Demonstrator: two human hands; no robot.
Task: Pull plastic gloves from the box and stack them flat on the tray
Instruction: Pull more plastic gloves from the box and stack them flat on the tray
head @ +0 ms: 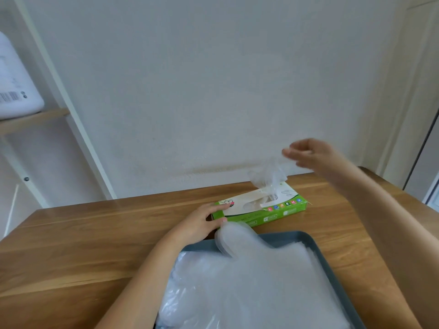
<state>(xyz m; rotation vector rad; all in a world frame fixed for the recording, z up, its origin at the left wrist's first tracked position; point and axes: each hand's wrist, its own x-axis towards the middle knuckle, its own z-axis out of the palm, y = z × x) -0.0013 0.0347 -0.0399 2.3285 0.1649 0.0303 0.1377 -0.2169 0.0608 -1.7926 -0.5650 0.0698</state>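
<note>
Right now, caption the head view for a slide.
The right hand pinches a glove half out of the box, the left hand presses the box down, and stacked gloves lie on the tray.

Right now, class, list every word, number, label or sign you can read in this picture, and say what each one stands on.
No text here is sharp enough to quote.
On the green glove box: print on its top and front side, too blurred to read.
Along the box top: a row of coloured icons, too small to make out.
On the white package on the shelf: a barcode, digits unreadable.
</note>
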